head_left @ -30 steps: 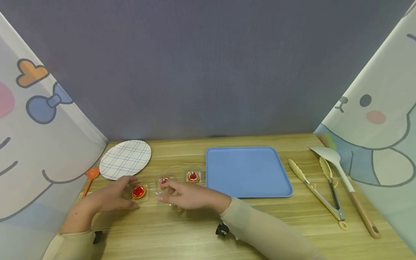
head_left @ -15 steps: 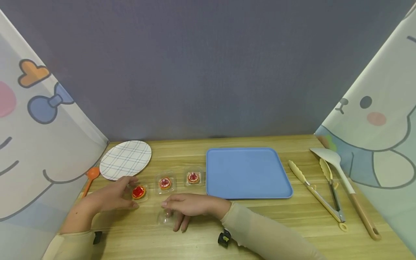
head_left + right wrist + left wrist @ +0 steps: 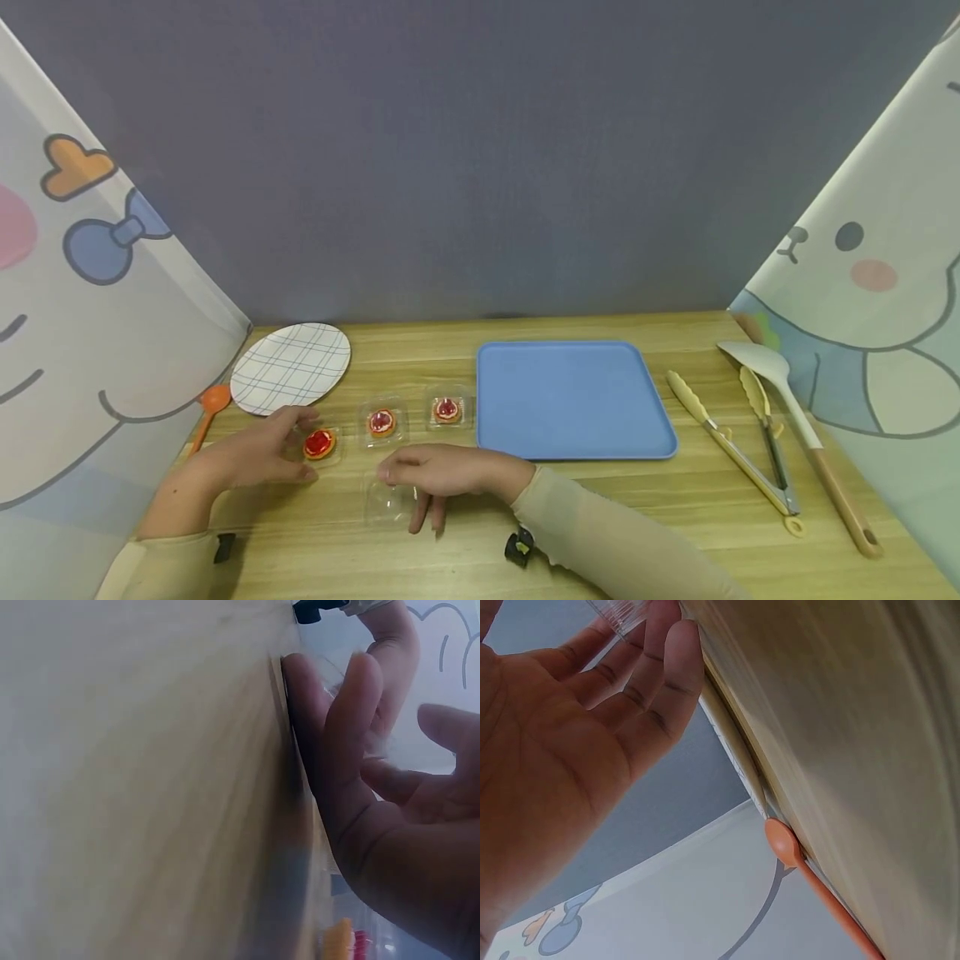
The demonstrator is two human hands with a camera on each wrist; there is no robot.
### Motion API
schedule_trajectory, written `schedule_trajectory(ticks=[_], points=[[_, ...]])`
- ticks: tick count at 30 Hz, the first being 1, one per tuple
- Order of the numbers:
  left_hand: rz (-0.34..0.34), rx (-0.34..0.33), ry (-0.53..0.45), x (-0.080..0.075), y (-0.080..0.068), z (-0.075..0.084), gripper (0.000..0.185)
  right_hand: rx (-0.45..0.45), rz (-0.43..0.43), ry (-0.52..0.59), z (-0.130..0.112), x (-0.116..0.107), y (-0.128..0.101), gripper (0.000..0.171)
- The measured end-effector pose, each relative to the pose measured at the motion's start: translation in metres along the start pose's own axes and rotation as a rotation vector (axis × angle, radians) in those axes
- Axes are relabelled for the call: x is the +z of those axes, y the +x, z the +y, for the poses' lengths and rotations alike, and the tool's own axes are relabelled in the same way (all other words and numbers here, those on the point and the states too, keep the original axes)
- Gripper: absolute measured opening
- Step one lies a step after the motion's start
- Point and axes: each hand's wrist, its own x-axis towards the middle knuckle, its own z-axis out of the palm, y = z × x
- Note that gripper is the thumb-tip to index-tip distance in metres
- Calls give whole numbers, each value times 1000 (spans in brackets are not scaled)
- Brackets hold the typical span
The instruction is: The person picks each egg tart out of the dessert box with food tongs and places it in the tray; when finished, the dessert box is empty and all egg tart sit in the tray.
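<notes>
My left hand [image 3: 258,450] curves its fingers and thumb round a clear plastic tray [image 3: 337,455] that bears a small red-topped tart [image 3: 319,444]. In the left wrist view, fingertips meet the edge of clear plastic [image 3: 619,613]; most of it is out of frame. A clear plastic lid [image 3: 386,506] lies on the table in front, beside my right hand [image 3: 450,472]. That hand's fingers are spread at the lid's far and right edges, reaching down to the table. Two more tarts in clear boxes, one middle [image 3: 382,423] and one right [image 3: 446,409], stand behind.
A blue tray [image 3: 573,400] lies right of the boxes. Beyond it are yellow-tipped tongs [image 3: 731,454] and a wooden-handled spatula [image 3: 806,433]. At the back left lie a checked plate [image 3: 291,367] and an orange spoon [image 3: 214,400]. Walls close off the back and both sides.
My right hand has come away from the middle box with the clear lid, down to the table, and its fingers have since shifted slightly right. My left hand has stayed at its tart.
</notes>
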Motion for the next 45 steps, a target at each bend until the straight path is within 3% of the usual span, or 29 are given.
schedule_trajectory(ticks=[7,19,22,26,31,35,39,45], points=[[12,12,-1,1,0,-2,94,-41,62,-212,-8,0,-6,57],[13,7,11,1,-3,-6,96,-46,66,-285,-8,1,-7,62],[15,15,15,1,-3,-5,97,-60,106,-383,-12,1,-10,64],[23,14,8,0,-3,0,102,-75,153,-499,-18,-5,-16,67],[66,15,35,-7,-4,12,105,-112,165,-502,-27,-17,-21,67],[106,60,95,-13,4,23,105,-195,240,-600,-35,-28,-22,62],[80,68,112,-11,19,38,107,-280,356,-740,-42,-35,-18,57],[64,59,148,1,38,50,107,-305,508,-979,-46,-41,-3,65]])
